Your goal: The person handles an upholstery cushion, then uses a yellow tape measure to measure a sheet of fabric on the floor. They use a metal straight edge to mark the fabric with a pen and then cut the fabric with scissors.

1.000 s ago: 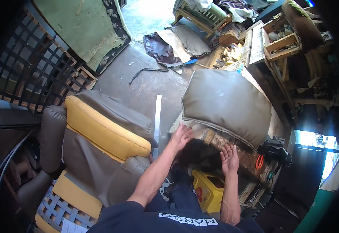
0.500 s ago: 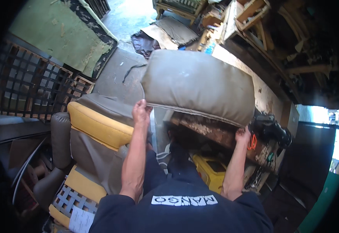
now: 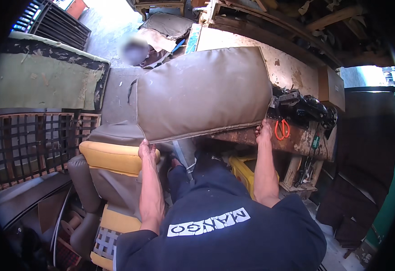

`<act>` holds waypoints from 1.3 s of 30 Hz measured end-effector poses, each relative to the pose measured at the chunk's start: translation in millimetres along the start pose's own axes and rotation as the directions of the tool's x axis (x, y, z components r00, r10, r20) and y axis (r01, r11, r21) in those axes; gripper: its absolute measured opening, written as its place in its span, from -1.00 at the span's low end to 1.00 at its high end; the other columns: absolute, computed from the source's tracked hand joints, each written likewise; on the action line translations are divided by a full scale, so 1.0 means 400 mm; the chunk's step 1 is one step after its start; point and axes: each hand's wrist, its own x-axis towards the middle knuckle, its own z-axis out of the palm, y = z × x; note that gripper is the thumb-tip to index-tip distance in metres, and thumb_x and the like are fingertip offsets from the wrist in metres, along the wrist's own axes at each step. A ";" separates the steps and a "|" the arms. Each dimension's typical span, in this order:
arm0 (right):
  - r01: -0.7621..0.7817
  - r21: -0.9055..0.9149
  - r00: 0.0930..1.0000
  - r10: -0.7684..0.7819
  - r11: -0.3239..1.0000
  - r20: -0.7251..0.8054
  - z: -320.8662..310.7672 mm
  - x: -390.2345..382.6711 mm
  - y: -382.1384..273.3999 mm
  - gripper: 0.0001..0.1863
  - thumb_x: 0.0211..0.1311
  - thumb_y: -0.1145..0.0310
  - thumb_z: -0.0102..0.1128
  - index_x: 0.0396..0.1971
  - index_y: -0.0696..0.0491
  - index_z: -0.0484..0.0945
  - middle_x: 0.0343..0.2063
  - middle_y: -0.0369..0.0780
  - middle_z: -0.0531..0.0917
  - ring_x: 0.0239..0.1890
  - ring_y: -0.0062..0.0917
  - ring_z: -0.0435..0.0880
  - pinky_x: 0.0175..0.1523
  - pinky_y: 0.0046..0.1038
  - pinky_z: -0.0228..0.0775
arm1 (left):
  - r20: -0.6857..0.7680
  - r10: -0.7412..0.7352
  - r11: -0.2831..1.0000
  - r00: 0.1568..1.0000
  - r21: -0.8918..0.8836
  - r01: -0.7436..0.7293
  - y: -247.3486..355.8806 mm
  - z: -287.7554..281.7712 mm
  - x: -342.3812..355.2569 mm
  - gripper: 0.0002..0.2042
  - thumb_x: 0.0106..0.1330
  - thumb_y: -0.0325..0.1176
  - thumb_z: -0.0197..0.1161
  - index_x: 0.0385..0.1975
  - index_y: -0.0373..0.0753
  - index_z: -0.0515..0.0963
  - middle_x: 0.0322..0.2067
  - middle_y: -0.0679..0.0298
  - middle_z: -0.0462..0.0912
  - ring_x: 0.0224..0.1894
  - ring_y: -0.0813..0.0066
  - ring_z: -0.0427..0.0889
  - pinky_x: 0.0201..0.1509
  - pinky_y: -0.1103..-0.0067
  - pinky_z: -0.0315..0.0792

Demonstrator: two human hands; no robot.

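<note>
A taupe leather-like cushion (image 3: 202, 95) with piped seams spans the space in front of me. Its near left corner is pinched in my left hand (image 3: 147, 151), fingers closed. At the near right corner, the fingers of my right hand (image 3: 264, 129) are closed on the same piped edge. The cushion's far side lies over the worn workbench (image 3: 292, 74), and part of the bench is hidden beneath it. Just right of my right hand are orange scissor handles (image 3: 282, 130) and a black sewing machine (image 3: 303, 106).
To the left stands a partly covered armchair with yellow foam (image 3: 109, 157) and woven webbing (image 3: 107, 241). Beyond it are a webbed wooden frame (image 3: 35, 140) and a green padded panel (image 3: 48, 77). A yellow case (image 3: 242, 174) sits under the bench; a cardboard box (image 3: 331, 88) stands behind the machine.
The cushion has shifted left and turned, its near edge now rising toward the right. My left hand has moved left and nearer; my right hand has gone left and slightly farther away.
</note>
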 end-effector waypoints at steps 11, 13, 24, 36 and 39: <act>0.215 -0.463 0.961 -0.102 0.860 0.256 -0.131 -0.139 0.130 -0.65 0.49 0.00 -0.04 -0.13 -0.01 0.48 -0.52 -0.35 0.51 -0.57 -0.64 0.46 -0.51 -0.58 0.30 | 0.009 0.479 0.392 0.878 0.892 -0.224 0.061 -0.394 0.006 -0.65 0.28 -0.24 0.26 0.01 -0.25 0.55 -0.14 0.01 0.65 -0.11 0.06 0.65 0.03 0.31 0.51; 0.288 -0.693 0.939 -0.051 0.661 0.341 -0.175 -0.213 0.175 -0.68 0.49 0.06 -0.03 -0.16 0.02 0.49 -0.56 -0.33 0.52 -0.64 -0.64 0.48 -0.59 -0.57 0.32 | -0.116 0.485 0.428 0.867 0.896 -0.120 0.057 -0.564 0.015 -0.61 0.25 -0.21 0.28 0.02 -0.26 0.55 -0.08 -0.05 0.64 0.00 0.00 0.62 0.12 0.30 0.47; 0.379 -0.922 0.857 0.406 -0.083 0.316 -0.156 -0.522 0.333 -0.68 0.39 0.22 0.11 -0.05 0.11 0.63 -0.31 -0.24 0.70 -0.30 -0.55 0.63 -0.14 -0.47 0.51 | -0.192 0.224 0.342 0.956 0.934 0.107 -0.004 -0.758 0.063 -0.66 0.25 -0.24 0.24 -0.02 -0.25 0.59 -0.01 -0.06 0.61 0.12 -0.09 0.55 0.18 0.19 0.48; 0.703 -0.397 0.114 0.458 0.590 0.882 0.267 -1.095 0.522 -0.22 0.17 0.30 0.42 0.37 0.06 0.26 0.14 -0.12 0.51 0.25 -0.44 0.40 0.33 -0.41 0.21 | 0.636 0.256 0.910 0.728 0.096 -0.404 0.259 -0.472 -0.483 -0.77 0.39 -0.32 0.23 -0.11 -0.35 0.64 -0.41 0.26 0.69 -0.33 0.69 0.56 -0.20 0.59 0.51; 0.711 -0.440 0.157 0.485 0.549 0.860 0.256 -1.090 0.526 -0.44 0.25 0.40 0.32 0.23 0.11 0.39 -0.05 -0.24 0.60 0.04 -0.59 0.50 0.16 -0.47 0.35 | 0.735 0.334 0.819 0.590 0.084 -0.568 0.320 -0.422 -0.537 -0.78 0.43 -0.36 0.16 -0.12 -0.38 0.63 -0.30 0.21 0.71 -0.27 0.61 0.63 -0.20 0.55 0.54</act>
